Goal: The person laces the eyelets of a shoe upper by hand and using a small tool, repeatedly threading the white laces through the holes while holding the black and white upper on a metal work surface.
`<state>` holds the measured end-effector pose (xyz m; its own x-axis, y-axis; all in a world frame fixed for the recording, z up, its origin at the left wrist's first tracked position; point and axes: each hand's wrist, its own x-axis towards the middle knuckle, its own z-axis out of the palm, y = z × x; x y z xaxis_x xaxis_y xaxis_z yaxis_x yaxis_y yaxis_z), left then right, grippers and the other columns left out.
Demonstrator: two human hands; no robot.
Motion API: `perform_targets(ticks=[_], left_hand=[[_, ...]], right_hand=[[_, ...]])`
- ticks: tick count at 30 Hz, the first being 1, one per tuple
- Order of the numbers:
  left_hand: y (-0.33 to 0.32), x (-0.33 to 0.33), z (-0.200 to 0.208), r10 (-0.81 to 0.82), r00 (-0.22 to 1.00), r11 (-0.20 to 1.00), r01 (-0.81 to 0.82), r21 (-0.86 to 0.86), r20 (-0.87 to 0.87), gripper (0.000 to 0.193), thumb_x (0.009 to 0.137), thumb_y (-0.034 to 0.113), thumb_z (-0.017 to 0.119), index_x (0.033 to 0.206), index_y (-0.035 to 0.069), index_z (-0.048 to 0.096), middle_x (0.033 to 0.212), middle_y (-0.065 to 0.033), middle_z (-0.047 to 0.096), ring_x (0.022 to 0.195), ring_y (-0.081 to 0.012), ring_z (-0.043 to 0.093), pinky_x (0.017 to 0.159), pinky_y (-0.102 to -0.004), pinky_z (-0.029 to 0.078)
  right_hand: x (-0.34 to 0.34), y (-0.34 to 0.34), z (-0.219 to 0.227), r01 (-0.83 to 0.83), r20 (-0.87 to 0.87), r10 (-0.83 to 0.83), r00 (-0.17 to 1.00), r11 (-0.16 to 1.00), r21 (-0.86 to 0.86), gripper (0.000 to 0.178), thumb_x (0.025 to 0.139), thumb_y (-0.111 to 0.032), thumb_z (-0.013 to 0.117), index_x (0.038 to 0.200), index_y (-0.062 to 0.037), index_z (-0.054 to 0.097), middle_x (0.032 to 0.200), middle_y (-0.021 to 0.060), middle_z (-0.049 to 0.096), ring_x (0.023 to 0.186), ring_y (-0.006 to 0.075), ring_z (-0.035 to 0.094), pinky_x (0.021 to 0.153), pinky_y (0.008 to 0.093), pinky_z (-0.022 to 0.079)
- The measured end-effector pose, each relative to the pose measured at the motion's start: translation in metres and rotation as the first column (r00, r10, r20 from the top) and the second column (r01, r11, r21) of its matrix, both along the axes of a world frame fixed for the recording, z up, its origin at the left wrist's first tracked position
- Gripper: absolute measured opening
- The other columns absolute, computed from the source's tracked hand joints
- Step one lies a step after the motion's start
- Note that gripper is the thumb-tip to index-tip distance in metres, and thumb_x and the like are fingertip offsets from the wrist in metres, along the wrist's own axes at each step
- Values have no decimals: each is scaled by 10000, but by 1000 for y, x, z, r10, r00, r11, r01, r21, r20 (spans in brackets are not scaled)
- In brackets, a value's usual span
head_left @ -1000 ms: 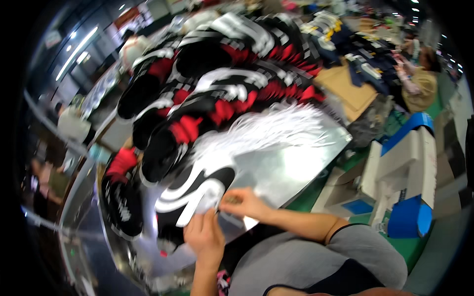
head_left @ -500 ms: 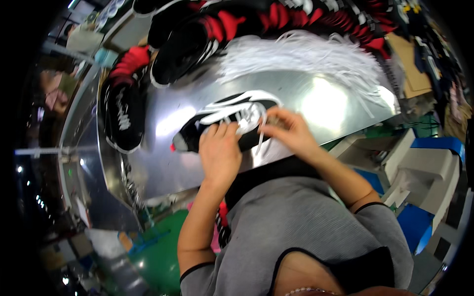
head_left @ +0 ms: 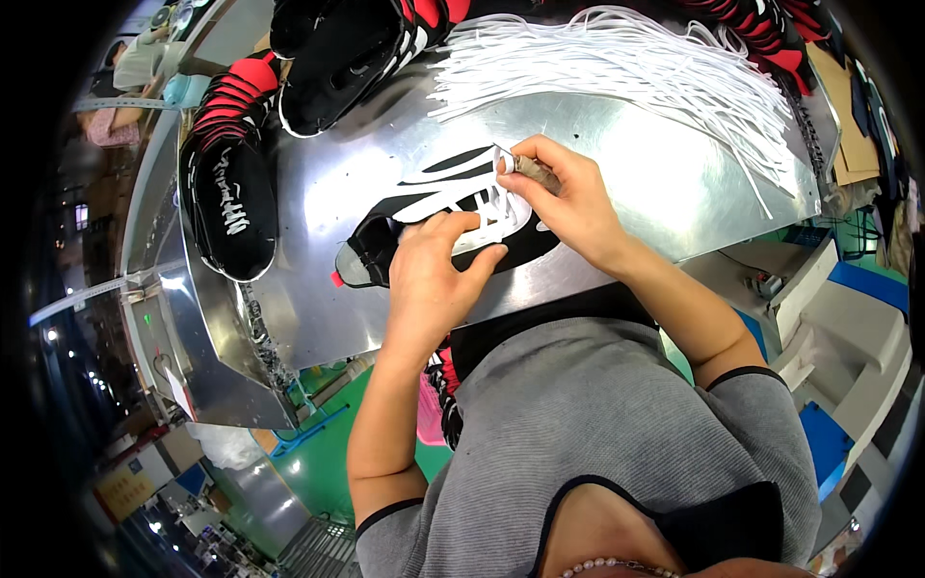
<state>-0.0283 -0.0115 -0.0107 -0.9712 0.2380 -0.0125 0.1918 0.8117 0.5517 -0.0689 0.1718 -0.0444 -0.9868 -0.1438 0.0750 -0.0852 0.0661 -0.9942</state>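
A black shoe upper (head_left: 390, 217) with white stripes and a grey heel patch lies on the metal table, its red tab toward the left. White shoelace (head_left: 493, 217) runs across its front opening. My left hand (head_left: 431, 270) rests on the upper, fingers curled over its edge beside the lacing, thumb lying along it. Over the toe end, my right hand (head_left: 568, 197) pinches white lace at its fingertips. A brownish, wrapped-looking piece (head_left: 535, 173) shows at those fingers; whether it is a finger covering or a handle, I cannot tell.
A bundle of loose white shoelaces (head_left: 617, 63) lies along the table's far side. Nested black and red uppers (head_left: 231, 207) stand at the left, with more uppers (head_left: 337, 72) at the back. The bare metal tabletop (head_left: 617, 144) has a curved edge. Beige and blue bins (head_left: 848, 328) stand right.
My right hand has moved up and slightly left over the upper, and the lace end that hung below it is no longer there. My left thumb has spread out from the fingers.
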Motion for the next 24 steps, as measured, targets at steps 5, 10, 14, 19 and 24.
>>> perform_targets(ticks=[5, 10, 14, 19, 24], left_hand=[[10, 2, -2, 63, 992, 997, -68, -41, -110, 247, 763, 210, 779, 927, 49, 688, 868, -99, 685, 855, -303, 640, 794, -389, 486], [6, 0, -8, 47, 989, 998, -52, -31, -137, 233, 760, 207, 783, 875, 41, 669, 818, -108, 668, 796, -304, 641, 732, -389, 487], [5, -1, -9, 30, 989, 999, -32, -11, -144, 222, 757, 202, 780, 841, 40, 653, 807, -104, 662, 772, -301, 641, 700, -392, 482], [4, 0, -13, 4, 989, 999, 3, 46, -145, 217, 753, 199, 776, 812, 49, 632, 790, -84, 657, 741, -286, 646, 669, -387, 475], [0, 6, -23, -6, 990, 984, 31, 177, -140, 187, 744, 124, 772, 821, 39, 624, 776, -101, 646, 695, -286, 641, 621, -372, 477]], right_hand=[[6, 0, -8, 70, -40, -73, 997, 996, -64, 204, 905, -122, 668, 1045, -14, 567, 819, 86, 640, 715, 175, 608, 654, 305, 479], [52, 20, -6, -134, 68, 128, 990, 986, 98, 189, 931, -125, 634, 1032, -5, 529, 877, 144, 669, 788, 246, 681, 670, 336, 500], [55, 21, -4, -217, 158, 191, 969, 962, 167, 164, 944, -90, 621, 1026, 38, 559, 927, 134, 686, 846, 195, 699, 763, 295, 535], [51, 19, -8, -218, 151, 192, 970, 959, 182, 139, 935, -127, 604, 976, 0, 562, 830, 126, 696, 747, 227, 691, 673, 324, 507], [48, 4, -10, -187, 268, 160, 950, 979, 80, 196, 925, -145, 598, 1030, -7, 506, 779, 119, 689, 704, 226, 681, 656, 335, 505]])
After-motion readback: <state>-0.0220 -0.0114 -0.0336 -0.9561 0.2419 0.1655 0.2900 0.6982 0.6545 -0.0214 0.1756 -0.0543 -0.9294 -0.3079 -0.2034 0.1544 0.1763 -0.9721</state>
